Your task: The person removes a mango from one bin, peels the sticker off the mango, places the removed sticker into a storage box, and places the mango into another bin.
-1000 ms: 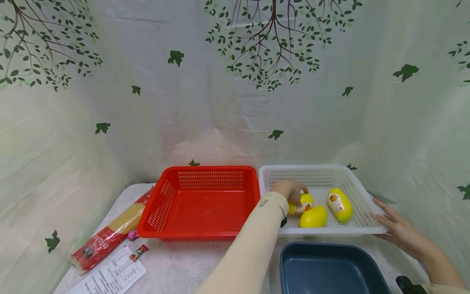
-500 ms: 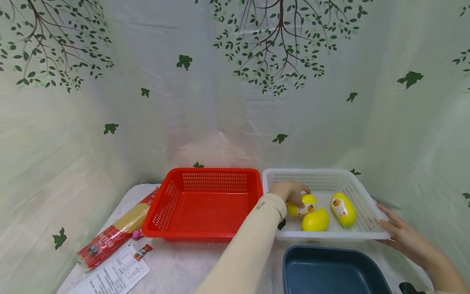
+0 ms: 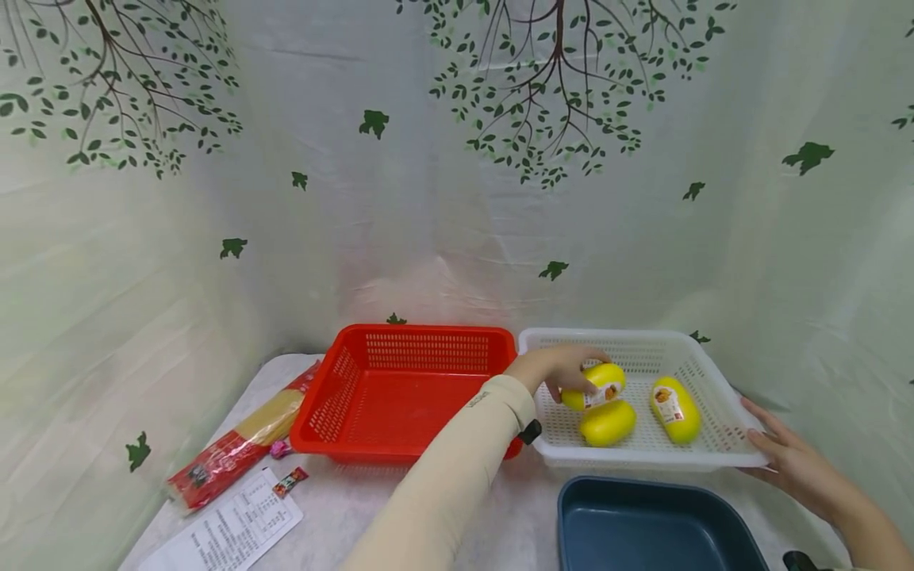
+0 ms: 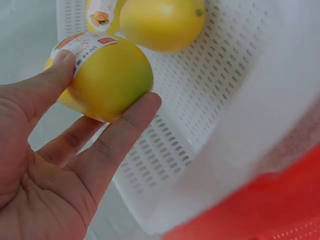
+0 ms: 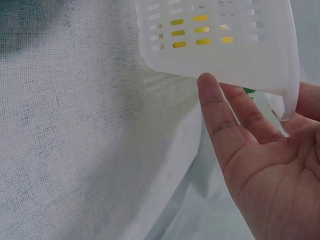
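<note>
In the head view my left hand [image 3: 560, 371] grips a labelled yellow mango [image 3: 608, 376] just above the left part of the white basket [image 3: 685, 458]. Close up in the left wrist view, the thumb presses on the label of the mango [image 4: 112, 80] and fingers support it from the other side. Two more mangoes lie in the basket: an unlabelled-looking one [image 3: 608, 423] just in front and a labelled one [image 3: 675, 410] to the right. My right hand [image 3: 803, 468] holds the basket's right rim, thumb on the rim and fingertips against the outside wall [image 5: 215, 62].
Left of the white basket stands a red basket [image 3: 336, 444]. A dark blue tray [image 3: 643, 485] is in front. At the left lie a pack of noodles [image 3: 243, 444], a pink wrapped sweet [image 3: 280, 449], a small red packet [image 3: 290, 481] and a printed sheet [image 3: 232, 527].
My left hand has lifted the labelled mango slightly from the white basket's floor. The view has shifted a little, so everything sits further right. My right hand stays on the rim.
</note>
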Tool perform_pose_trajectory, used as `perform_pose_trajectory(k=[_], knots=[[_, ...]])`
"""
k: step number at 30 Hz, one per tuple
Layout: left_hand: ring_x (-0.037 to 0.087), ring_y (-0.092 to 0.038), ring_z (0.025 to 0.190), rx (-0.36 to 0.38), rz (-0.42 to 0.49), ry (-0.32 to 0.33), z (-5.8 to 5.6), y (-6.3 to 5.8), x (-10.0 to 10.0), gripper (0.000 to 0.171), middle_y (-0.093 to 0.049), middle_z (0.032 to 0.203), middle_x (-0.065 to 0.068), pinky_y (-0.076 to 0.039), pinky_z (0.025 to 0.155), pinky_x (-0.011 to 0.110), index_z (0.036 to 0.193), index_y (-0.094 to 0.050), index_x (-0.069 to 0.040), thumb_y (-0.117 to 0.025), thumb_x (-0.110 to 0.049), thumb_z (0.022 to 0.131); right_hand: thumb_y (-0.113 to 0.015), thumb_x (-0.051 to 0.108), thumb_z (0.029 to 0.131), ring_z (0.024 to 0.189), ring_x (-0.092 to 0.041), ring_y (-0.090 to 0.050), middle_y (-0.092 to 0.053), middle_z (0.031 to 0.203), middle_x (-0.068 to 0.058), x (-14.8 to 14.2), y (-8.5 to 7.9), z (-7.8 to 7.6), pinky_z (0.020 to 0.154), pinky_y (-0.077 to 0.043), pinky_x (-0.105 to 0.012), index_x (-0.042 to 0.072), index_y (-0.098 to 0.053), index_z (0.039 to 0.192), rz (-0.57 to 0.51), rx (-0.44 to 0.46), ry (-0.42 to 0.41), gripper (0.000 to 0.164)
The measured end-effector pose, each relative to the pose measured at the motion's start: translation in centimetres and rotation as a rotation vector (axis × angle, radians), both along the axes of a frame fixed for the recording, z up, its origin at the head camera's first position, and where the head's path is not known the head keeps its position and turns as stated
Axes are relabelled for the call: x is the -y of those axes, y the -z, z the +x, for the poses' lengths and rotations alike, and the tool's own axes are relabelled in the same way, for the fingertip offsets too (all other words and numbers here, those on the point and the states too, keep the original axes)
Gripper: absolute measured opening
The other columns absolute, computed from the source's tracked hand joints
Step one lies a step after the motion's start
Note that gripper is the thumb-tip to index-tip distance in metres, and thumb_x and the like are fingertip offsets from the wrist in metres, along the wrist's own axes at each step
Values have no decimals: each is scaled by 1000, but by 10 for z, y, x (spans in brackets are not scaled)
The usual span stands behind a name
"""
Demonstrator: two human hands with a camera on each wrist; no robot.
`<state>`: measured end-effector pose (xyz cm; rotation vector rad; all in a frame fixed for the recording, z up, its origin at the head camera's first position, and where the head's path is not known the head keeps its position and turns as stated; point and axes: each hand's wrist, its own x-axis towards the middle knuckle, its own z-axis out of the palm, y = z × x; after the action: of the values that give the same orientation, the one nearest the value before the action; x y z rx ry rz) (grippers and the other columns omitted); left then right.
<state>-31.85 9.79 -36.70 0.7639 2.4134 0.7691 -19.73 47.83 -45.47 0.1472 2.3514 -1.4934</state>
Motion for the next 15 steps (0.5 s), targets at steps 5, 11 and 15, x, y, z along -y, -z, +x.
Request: perform_pose_trajectory(k=[5,11,15], knots=[[15,-63,103,-18,25,43,0,-1,10,63,-58,154,1,-66,72,32,156,-54,-37,-78,-25,99,-32,38,119,112,-3,-64,1,169,-40,0,-2,1,105,-60,-45,22,22,167,-19,2,-6,74],[16,-65,103,4,68,58,3,-5,21,63,-64,142,8,-66,72,33,157,-52,-34,-77,-22,100,-31,40,119,114,-6,-65,3,170,-40,2,-2,0,105,-60,-43,23,22,167,-27,15,-2,74],[17,-66,100,22,129,78,6,-8,31,63,-65,135,11,-66,70,33,158,-52,-31,-76,-20,101,-30,38,119,109,0,-66,-9,168,-34,0,0,2,98,-62,-32,23,21,168,-51,3,0,72]])
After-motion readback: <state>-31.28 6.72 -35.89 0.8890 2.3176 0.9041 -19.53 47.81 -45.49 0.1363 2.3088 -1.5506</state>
